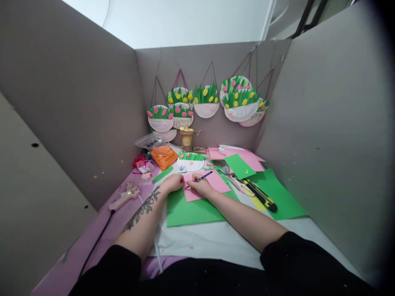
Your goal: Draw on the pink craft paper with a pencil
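Pink sheet (219,184) is lying on a larger green sheet (194,214), mid-table, under both hands. Nearest the body, a white covering (210,240) is spreading beneath the green. Off to the left, a pink glue gun (125,199) is resting on the purple table cover (101,234), its dark cord trailing nearer. To the right, a black-and-yellow utility knife (262,196) is lying at a slant. Left hand (174,182) is curling at the pink sheet's left edge; cannot tell whether its fingers are pinching anything. Right hand (200,187) is gripping a dark patterned pencil (205,176), its tip pointing down at the pink sheet. Beyond the hands, a white half-round piece with paper flowers (191,164) is lying near an orange bag (164,156). Farther back, a tan pot (187,139) is standing before the grey back panel (203,61), where flower-filled plate baskets (206,110) are hanging by cords.
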Demonstrator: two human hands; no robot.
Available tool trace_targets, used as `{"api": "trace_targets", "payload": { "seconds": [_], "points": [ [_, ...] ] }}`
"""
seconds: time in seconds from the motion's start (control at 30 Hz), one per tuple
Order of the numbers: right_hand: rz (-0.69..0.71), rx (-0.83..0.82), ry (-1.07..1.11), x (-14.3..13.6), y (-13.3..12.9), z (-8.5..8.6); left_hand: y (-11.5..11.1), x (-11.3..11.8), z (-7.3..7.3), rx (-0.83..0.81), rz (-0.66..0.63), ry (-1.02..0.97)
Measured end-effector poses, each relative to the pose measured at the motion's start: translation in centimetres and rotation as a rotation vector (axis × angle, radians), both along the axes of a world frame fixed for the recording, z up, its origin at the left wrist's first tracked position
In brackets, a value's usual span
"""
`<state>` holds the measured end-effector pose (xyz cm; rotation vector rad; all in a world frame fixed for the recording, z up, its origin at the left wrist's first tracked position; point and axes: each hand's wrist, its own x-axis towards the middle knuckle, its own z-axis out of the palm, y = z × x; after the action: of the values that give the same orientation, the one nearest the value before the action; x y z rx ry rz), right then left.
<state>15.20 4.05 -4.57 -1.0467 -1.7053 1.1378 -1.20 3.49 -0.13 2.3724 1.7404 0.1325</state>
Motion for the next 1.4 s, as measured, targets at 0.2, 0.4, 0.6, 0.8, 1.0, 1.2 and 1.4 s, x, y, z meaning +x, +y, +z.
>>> {"api": "trace_targets", "payload": {
  "seconds": [0.2, 0.4, 0.6, 0.8, 1.0, 1.2, 1.4],
  "points": [
    [0.004, -0.030, 0.031, -0.02, -0.01, -0.13, -0.28, 0.12, 0.35, 0.003, -0.016, -0.002],
    [-0.007, 0.002, 0.028, 0.06, -0.05, 0.02, -0.45, 0.24, 0.58, -0.013, 0.005, 0.003],
    [-0.038, 0.037, 0.026, -0.04, -0.21, 0.14, -0.10, 0.05, -0.04, 0.009, 0.004, 0.001],
    [-0.003, -0.004, 0.030, -0.20, 0.05, -0.32, -0.22, 0.05, 0.08, 0.009, -0.003, -0.013],
    [-0.007, 0.004, 0.029, -0.07, -0.08, 0.05, -0.20, 0.10, 0.24, -0.011, 0.020, -0.016],
    [-0.001, 0.000, 0.025, -0.03, -0.17, 0.17, -0.19, 0.02, 0.16, 0.009, -0.009, -0.010],
    [0.016, -0.023, 0.030, 0.01, -0.12, 0.02, -0.08, -0.03, -0.01, -0.003, 0.001, -0.008]
  ]
}}
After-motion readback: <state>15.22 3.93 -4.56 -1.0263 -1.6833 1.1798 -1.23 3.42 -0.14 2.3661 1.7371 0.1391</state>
